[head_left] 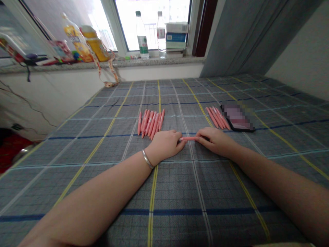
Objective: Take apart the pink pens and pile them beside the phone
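Observation:
My left hand (166,144) and my right hand (215,140) meet in the middle of a grey checked cloth (102,151), and together they pinch a single pink pen (189,138) that lies level between them. The fingers of both hands are closed round its ends. A silver bangle (147,159) circles my left wrist. Beyond my left hand lies a row of several pink pens (150,122). A smaller group of pink pens (217,117) lies beyond my right hand, beside a dark flat object (238,118) that is blurred out.
A window sill (144,61) at the back carries two clear bottles (142,34), a stack of boxes (176,37), yellow containers (95,44) and small clutter at the left. A grey curtain (246,34) hangs at the right. Something red (10,151) lies low at the left.

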The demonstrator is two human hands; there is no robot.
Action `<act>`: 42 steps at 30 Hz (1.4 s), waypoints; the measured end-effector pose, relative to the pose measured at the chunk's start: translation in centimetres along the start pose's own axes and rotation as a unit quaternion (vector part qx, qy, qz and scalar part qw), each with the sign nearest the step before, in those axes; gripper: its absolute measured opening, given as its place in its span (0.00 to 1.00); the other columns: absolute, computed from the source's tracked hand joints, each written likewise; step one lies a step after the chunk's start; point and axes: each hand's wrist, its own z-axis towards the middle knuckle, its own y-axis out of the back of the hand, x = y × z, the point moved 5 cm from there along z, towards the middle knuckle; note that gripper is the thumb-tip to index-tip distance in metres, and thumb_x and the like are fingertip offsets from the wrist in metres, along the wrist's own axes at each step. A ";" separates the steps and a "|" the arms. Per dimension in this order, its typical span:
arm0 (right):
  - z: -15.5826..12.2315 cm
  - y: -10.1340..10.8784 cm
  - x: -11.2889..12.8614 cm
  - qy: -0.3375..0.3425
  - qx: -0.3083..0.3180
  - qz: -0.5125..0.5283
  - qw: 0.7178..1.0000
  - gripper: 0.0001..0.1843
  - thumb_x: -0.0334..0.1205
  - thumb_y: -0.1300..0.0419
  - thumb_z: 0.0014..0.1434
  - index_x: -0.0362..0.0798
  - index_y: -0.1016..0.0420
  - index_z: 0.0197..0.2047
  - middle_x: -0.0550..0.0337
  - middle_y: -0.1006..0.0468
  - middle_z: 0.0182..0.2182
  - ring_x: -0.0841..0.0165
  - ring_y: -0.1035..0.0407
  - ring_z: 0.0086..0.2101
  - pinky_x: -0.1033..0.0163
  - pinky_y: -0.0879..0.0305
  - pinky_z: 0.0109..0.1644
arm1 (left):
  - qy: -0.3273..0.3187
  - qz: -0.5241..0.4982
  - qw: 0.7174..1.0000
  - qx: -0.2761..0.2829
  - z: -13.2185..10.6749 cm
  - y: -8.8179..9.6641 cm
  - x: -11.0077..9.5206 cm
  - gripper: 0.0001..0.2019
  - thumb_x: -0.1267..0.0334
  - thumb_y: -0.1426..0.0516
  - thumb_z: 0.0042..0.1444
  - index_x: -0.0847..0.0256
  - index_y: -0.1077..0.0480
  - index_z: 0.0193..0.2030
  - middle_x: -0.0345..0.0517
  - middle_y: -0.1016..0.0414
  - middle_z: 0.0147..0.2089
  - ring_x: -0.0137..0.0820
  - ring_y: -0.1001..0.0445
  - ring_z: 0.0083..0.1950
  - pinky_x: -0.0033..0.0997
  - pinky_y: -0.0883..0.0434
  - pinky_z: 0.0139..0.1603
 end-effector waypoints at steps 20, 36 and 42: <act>-0.1 0.2 0.3 -0.001 -0.012 0.009 1.000 0.13 0.46 0.51 0.60 0.47 0.31 0.34 0.58 0.27 0.28 0.67 0.35 0.30 0.63 0.43 0.33 | 0.001 0.006 1.000 -0.003 0.0 0.0 0.0 0.20 0.52 0.58 0.60 0.61 0.31 0.37 0.45 0.27 0.34 0.32 0.28 0.34 0.28 0.36 0.29; -0.1 -0.1 0.0 -0.024 0.001 0.041 0.999 0.11 0.44 0.48 0.58 0.47 0.32 0.39 0.59 0.27 0.28 0.68 0.35 0.30 0.64 0.42 0.33 | -0.008 -0.001 1.000 -0.004 0.0 -0.1 0.0 0.20 0.52 0.59 0.60 0.61 0.31 0.36 0.46 0.27 0.34 0.32 0.29 0.33 0.29 0.35 0.30; -0.3 -0.2 -0.2 -0.034 -0.023 0.043 0.998 0.08 0.39 0.43 0.52 0.49 0.34 0.37 0.61 0.28 0.27 0.69 0.35 0.29 0.65 0.42 0.32 | -0.006 0.004 1.000 0.000 0.0 -0.1 0.0 0.20 0.52 0.58 0.60 0.62 0.31 0.36 0.46 0.27 0.35 0.32 0.28 0.34 0.28 0.36 0.29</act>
